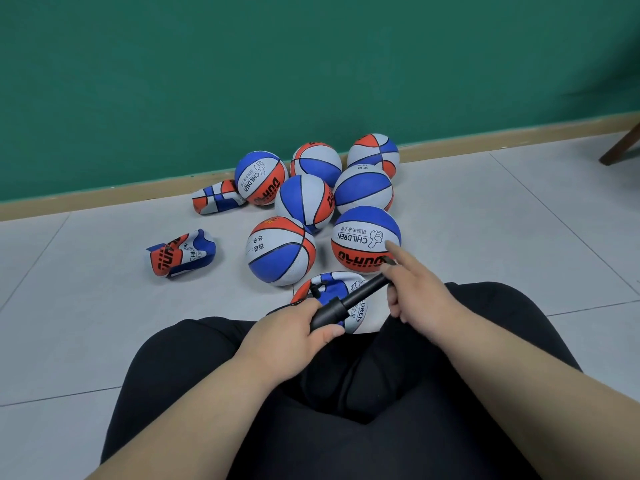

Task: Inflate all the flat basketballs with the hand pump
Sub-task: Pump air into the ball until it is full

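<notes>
A black hand pump (pixel 348 301) lies slanted above my lap. My left hand (pixel 294 329) grips its thicker lower barrel. My right hand (pixel 417 289) holds the upper handle end, with the index finger stretched out toward a round ball. Under the pump, between my knees, sits a partly flat red, white and blue basketball (pixel 332 289). Two more flat, crumpled balls lie on the floor, one at the left (pixel 181 252) and one by the wall (pixel 216 197). Several round, inflated balls (pixel 280 249) are clustered behind.
My black-trousered legs (pixel 346 393) fill the lower frame. The grey tiled floor (pixel 502 209) spreads to both sides. A green wall (pixel 242 81) with a tan skirting board closes off the back. A dark wooden furniture leg (pixel 621 147) stands at the far right.
</notes>
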